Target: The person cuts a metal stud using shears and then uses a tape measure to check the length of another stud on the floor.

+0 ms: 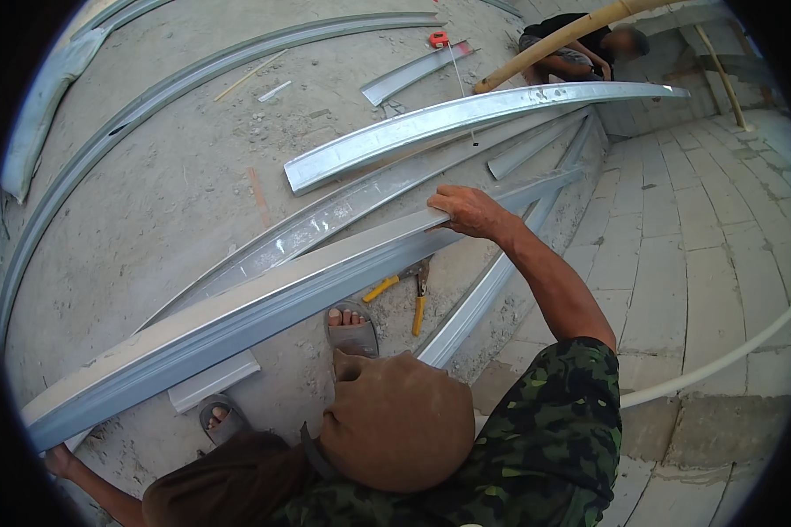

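I grip a long metal channel that runs diagonally across my body. My right hand is closed over its upper edge, right of middle. My left hand holds it from beneath at the lower left, fingers partly hidden. Just under the channel, between it and another channel, lie yellow-handled snips near my sandalled foot. A wider channel lies on the ground beyond the held one, and a shiny channel is farther back. A short piece lies beside my other foot.
Long channels lie on the dusty floor at left, with a tape measure at the top. A person crouches at top right by a bamboo pole. A block wall fills the right, crossed by a white pipe.
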Demonstrator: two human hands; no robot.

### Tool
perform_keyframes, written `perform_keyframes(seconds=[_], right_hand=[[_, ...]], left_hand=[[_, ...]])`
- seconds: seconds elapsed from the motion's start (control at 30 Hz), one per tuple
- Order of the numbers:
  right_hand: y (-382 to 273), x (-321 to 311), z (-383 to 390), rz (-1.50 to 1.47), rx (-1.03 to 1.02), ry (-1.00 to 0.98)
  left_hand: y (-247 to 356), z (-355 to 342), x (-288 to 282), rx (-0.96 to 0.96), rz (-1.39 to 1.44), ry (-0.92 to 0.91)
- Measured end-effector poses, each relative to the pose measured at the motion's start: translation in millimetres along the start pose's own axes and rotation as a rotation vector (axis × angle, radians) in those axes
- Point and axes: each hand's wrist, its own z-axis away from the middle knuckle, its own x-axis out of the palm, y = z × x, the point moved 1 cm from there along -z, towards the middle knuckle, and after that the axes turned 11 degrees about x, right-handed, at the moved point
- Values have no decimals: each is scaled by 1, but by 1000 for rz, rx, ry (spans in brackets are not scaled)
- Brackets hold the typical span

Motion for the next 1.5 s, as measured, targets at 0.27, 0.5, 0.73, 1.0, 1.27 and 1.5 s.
perform_keyframes(seconds=[0.27,0.5,0.73,1.0,1.27,1.5], right_hand=[[113,-14,43,398,746,464],[-73,34,13,-136,440,556],[-227,33,-60,-188,-391,254],[-239,64,-59,-47,-257,529],[-242,76,-69,-63,-360,204],[-252,104,-35,-90,-397,150]], left_hand=[[-53,124,55,-148,75,-183],[-76,425,167,-801,123,-834],[-75,453,210,-910,145,-945],[-76,450,178,-998,102,-1037],[-59,411,129,-1189,-109,-1498],[90,275,138,653,-879,-1484]])
